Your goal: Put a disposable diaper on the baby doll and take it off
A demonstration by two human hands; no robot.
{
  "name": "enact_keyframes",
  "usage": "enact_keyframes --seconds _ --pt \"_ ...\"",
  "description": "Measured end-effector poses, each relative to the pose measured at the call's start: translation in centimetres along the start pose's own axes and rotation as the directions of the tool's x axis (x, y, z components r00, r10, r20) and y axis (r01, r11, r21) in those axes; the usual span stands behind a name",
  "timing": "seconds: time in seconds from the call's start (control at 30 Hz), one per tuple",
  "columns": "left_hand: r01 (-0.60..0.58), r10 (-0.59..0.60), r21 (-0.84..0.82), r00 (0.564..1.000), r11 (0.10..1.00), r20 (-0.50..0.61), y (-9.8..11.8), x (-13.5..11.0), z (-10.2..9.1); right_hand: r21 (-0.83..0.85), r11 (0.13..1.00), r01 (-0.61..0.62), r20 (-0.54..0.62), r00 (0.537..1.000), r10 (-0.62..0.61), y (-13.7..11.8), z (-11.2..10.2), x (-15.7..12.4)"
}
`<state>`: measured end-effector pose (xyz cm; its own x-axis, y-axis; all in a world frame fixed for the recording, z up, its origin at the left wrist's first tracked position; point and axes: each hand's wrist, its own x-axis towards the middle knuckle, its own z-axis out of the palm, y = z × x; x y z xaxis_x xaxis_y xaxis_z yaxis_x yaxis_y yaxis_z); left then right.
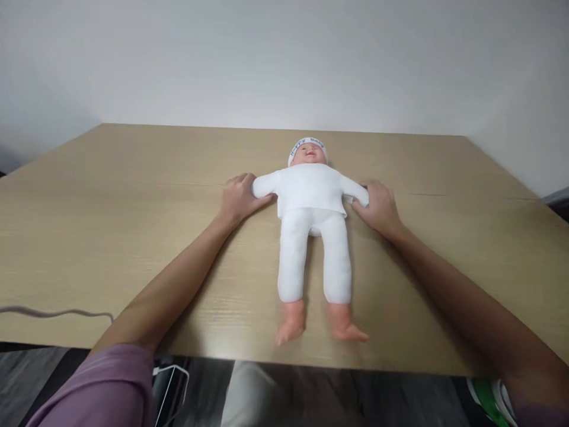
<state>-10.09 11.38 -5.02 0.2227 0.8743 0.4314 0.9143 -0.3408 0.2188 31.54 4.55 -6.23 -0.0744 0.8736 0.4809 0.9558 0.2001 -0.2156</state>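
Note:
A baby doll [312, 188] lies on its back on the wooden table, its head toward the wall and its bare feet toward me. It wears a white long-sleeved top, white trousers [293, 255] and a white headband [307, 141] with blue lettering. My left hand [240, 197] is closed around the end of the doll's sleeved arm on the left. On the other side, my right hand [379, 206] grips the opposite sleeve end. Both of the doll's arms are stretched outward, and its hands are hidden inside my grasp or the sleeves.
The wooden table [133, 237] reaches back to a pale wall [284, 65]. A cable [57, 312] runs along the table's left side near my forearm. Below the front edge, a white cord [178, 369] hangs at left and a green and white object [489, 398] shows at right.

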Motion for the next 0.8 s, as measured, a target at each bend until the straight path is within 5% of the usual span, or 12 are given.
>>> enact_keyframes --seconds 0.27,0.6,0.8 --pt "-0.003 0.000 -0.050 0.998 0.999 -0.059 -2.0 5.4 3.0 0.006 1.000 -0.005 -0.043 0.999 0.005 2.8 2.4 3.2" --pt "0.106 -0.108 -0.060 0.994 0.993 -0.029 -1.5 3.2 2.3 0.024 0.999 -0.024 0.031 0.999 0.024 3.8 3.0 2.8" --pt "0.243 -0.247 -0.084 0.968 0.966 -0.042 -1.4 0.1 1.4 0.011 0.997 -0.076 -0.005 0.997 0.076 2.3 1.7 -0.3"
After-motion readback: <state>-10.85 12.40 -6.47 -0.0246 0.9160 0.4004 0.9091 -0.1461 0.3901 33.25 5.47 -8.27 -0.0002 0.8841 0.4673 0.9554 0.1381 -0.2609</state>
